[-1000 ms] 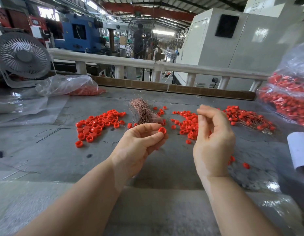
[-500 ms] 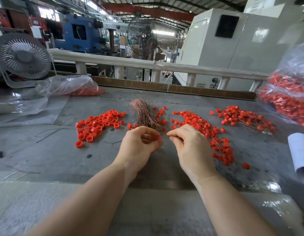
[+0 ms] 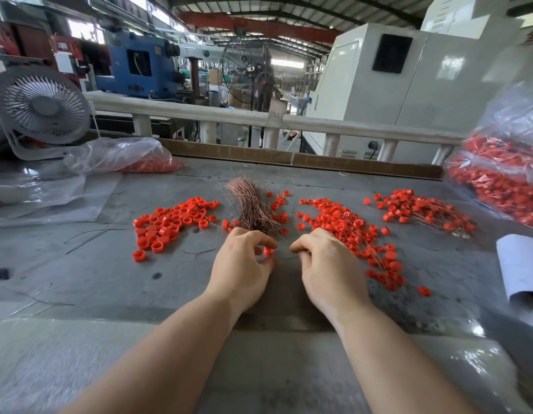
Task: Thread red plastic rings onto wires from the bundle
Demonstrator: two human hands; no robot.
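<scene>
- Red ring (image 3: 268,251) pinched in our left hand (image 3: 244,264), fingers curled round it, just below wire bundle (image 3: 253,209) on desk (image 3: 80,264).
- Our right hand (image 3: 326,264) fingers curled, apparently pinching a thin wire; hard to tell.
- Loose rings (image 3: 172,222) left of the bundle.

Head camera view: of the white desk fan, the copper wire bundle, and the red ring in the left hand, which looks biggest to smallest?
1. White desk fan, though it stands farther back.
2. Copper wire bundle.
3. Red ring pinched in the left hand, clearly smallest.
</scene>
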